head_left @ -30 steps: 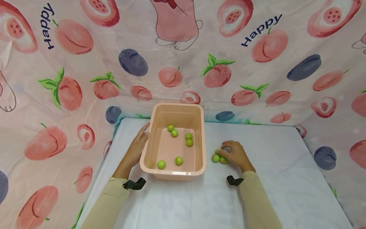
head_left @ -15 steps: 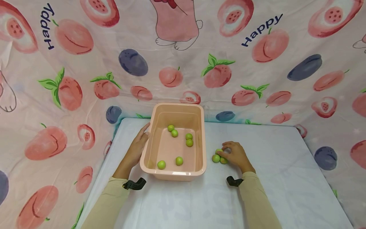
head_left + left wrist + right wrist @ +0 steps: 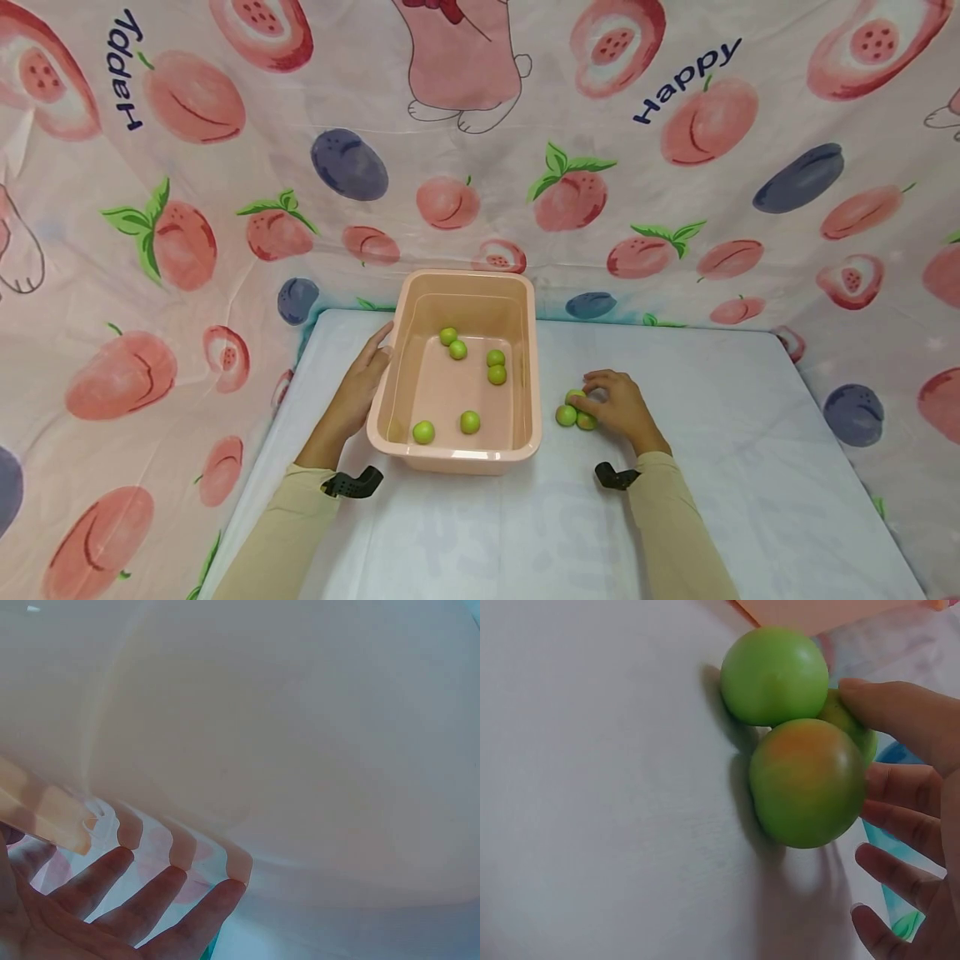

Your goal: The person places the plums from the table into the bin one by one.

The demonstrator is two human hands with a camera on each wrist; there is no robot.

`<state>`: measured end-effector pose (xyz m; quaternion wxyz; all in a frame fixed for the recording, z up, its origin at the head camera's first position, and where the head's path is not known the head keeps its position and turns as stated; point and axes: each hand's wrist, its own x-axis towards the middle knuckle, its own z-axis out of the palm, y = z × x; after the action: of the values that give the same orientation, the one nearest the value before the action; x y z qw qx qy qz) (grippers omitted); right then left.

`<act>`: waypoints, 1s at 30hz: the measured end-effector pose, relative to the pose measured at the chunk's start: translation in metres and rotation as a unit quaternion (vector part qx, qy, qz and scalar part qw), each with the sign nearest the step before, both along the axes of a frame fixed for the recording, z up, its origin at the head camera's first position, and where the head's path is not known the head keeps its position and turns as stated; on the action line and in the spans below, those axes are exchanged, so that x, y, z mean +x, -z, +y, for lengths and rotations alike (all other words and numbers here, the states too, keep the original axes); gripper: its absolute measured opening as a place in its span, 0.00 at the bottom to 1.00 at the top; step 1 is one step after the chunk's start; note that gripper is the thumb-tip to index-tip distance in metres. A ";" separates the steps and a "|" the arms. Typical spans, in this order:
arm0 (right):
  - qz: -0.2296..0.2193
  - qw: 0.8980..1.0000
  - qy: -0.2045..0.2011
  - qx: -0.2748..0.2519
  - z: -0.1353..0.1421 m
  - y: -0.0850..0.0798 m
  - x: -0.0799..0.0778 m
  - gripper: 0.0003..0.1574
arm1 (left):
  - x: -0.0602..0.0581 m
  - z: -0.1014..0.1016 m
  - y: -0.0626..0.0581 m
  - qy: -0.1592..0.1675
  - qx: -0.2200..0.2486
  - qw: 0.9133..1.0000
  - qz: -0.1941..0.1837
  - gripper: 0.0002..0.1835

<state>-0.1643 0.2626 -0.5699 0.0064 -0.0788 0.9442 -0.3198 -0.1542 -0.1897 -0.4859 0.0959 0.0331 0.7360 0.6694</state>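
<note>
The peach-coloured plastic tub (image 3: 453,455) stands on the table, with several small round green fruits (image 3: 469,422) on its floor. My left hand (image 3: 358,392) lies along the tub's left side. In the left wrist view its fingers (image 3: 154,900) are fairly straight, tips against the outer wall. To the right of the tub, 3 green fruits (image 3: 810,784) sit clustered and touching, the nearest one blushed with orange. My right hand (image 3: 618,407) pinches the rear fruit (image 3: 847,724) between thumb and forefinger. Its other fingers are spread apart behind, and that fruit is partly hidden.
A white cloth covers the table (image 3: 735,433). Behind and to both sides hangs a pink sheet (image 3: 480,158) printed with fruit. A black wrist mount (image 3: 352,482) sits on the left sleeve, and another black mount (image 3: 617,476) on the right one.
</note>
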 end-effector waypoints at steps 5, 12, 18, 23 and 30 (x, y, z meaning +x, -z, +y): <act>-0.006 1.000 0.002 -0.006 -0.001 -0.007 0.000 0.26 | 0.000 0.000 0.000 0.001 -0.001 1.000 -0.002 0.29; 0.017 1.000 -0.003 -0.010 -0.002 -0.021 -0.003 0.24 | 0.000 0.000 0.000 0.002 0.005 1.000 -0.002 0.29; 0.028 0.999 -0.006 -0.023 -0.003 -0.037 -0.008 0.25 | 0.000 0.000 0.000 0.001 0.000 1.000 -0.001 0.29; 0.045 0.999 -0.011 -0.017 -0.005 -0.052 -0.014 0.26 | 0.000 -0.001 0.000 0.003 -0.002 1.000 0.000 0.29; 0.064 0.998 -0.020 -0.019 -0.010 -0.076 -0.021 0.26 | 0.001 -0.001 0.000 0.003 -0.006 1.000 0.003 0.29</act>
<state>-0.1857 0.2528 -0.4942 -0.0494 -0.1177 0.9347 -0.3317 -0.1533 -0.1905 -0.4854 0.0958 0.0364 0.7401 0.6647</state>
